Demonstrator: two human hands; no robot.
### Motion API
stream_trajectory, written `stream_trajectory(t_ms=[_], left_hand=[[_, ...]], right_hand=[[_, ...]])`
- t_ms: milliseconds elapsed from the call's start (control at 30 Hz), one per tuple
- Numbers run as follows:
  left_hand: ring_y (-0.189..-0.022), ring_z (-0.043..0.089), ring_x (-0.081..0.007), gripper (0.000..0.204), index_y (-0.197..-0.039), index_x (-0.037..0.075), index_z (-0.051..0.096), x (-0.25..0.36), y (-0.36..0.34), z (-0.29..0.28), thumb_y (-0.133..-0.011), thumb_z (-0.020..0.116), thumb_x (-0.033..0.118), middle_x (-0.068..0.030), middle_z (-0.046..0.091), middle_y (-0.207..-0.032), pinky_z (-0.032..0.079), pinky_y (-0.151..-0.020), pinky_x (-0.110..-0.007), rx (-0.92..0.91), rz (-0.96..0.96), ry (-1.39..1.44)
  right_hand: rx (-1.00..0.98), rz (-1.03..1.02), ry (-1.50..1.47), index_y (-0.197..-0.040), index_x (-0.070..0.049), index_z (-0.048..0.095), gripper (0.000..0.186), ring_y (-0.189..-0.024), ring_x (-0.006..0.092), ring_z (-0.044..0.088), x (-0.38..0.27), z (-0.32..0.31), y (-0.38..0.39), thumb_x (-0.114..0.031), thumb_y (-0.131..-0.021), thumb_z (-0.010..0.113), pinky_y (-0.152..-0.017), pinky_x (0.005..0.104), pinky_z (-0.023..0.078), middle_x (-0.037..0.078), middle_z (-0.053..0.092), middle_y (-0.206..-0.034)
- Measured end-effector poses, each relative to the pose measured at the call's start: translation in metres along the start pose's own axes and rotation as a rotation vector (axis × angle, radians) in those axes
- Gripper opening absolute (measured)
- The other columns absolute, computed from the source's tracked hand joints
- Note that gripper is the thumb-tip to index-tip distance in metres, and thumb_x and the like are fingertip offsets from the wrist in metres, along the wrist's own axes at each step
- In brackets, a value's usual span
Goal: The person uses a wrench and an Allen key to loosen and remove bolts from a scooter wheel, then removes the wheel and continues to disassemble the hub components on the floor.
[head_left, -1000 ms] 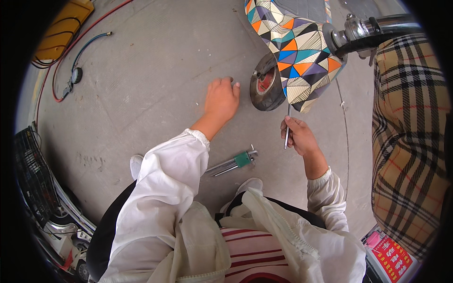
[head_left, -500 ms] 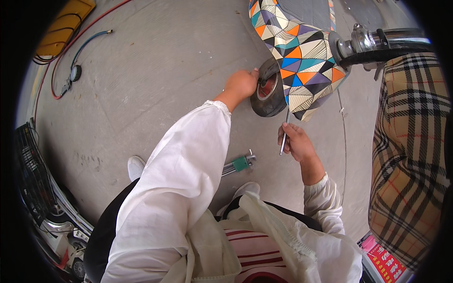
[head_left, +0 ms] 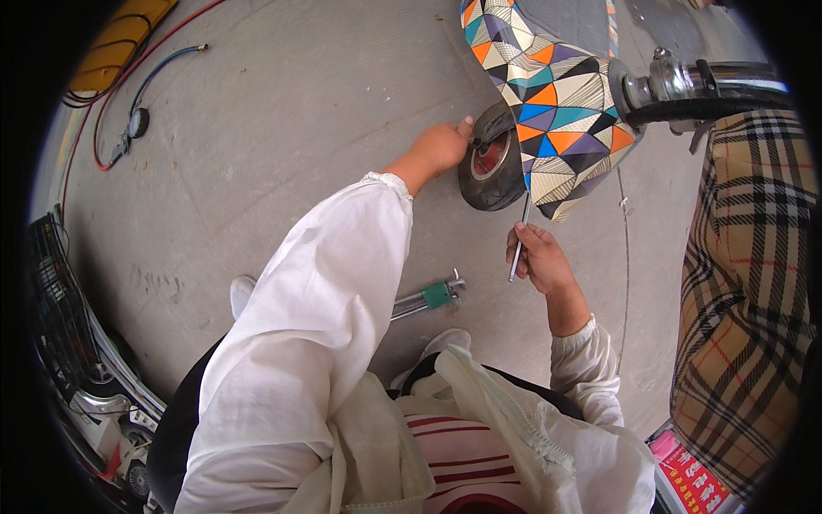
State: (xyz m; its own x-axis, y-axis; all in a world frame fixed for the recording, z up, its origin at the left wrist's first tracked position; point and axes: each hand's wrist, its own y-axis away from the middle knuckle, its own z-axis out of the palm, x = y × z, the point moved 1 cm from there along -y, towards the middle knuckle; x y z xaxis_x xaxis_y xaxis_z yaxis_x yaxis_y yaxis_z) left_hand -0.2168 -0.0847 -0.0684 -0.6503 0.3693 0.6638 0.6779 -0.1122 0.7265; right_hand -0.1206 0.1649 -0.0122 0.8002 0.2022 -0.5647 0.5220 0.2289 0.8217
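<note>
My left hand (head_left: pixel 439 147) is closed, its thumb up, at the outer side of a small black-tyred wheel (head_left: pixel 491 193) with a red hub. What its fingers hold near the axle is hidden. My right hand (head_left: pixel 541 259) grips a slim silver hex key (head_left: pixel 520 248). The key's upper end reaches under the pointed edge of a body panel (head_left: pixel 556 120) patterned with coloured triangles, where its tip is out of sight. On the floor between my feet lies a hex key set (head_left: pixel 437 296) in a green holder.
A plaid cloth cover (head_left: pixel 743 283) and a chrome tube (head_left: pixel 728 79) stand close on the right. Red and blue hoses with a round gauge (head_left: pixel 138 122) lie at upper left, beside a yellow panel (head_left: pixel 120 43). Vehicle parts (head_left: pixel 94 343) crowd the left edge. A red box (head_left: pixel 689 475) sits lower right.
The view has shifted slightly. My left thumb now stands up more from the wheel's hub. My right hand keeps its grip on the hex key in nearly the same place.
</note>
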Motion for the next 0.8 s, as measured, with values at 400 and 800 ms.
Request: stream_trajectory(t_ms=[400, 800], left_hand=[[-0.05, 0.05, -0.019, 0.047, -0.089, -0.002, 0.061, -0.011, -0.007, -0.001, -0.1, 0.049, 0.042, -0.0077, 0.056, -0.068, 0.042, -0.048, -0.036, -0.015, 0.101, 0.124], [-0.067, 0.06, -0.0251, 0.039, -0.093, -0.002, 0.061, -0.028, -0.003, 0.015, -0.097, 0.054, 0.036, -0.0127, 0.063, -0.077, 0.048, -0.063, -0.039, 0.285, 0.565, 0.136]], right_hand=[[0.05, 0.029, 0.022, -0.086, -0.006, 0.056, 0.034, -0.041, 0.0095, 0.042, -0.001, 0.006, 0.001, -0.034, -0.103, 0.047, -0.04, 0.0231, 0.035, 0.008, 0.059, -0.064], [0.05, 0.014, 0.025, -0.085, -0.006, 0.056, 0.035, -0.039, 0.009, 0.043, -0.003, 0.008, 0.002, -0.034, -0.103, 0.047, -0.038, 0.0228, 0.035, 0.007, 0.059, -0.063]])
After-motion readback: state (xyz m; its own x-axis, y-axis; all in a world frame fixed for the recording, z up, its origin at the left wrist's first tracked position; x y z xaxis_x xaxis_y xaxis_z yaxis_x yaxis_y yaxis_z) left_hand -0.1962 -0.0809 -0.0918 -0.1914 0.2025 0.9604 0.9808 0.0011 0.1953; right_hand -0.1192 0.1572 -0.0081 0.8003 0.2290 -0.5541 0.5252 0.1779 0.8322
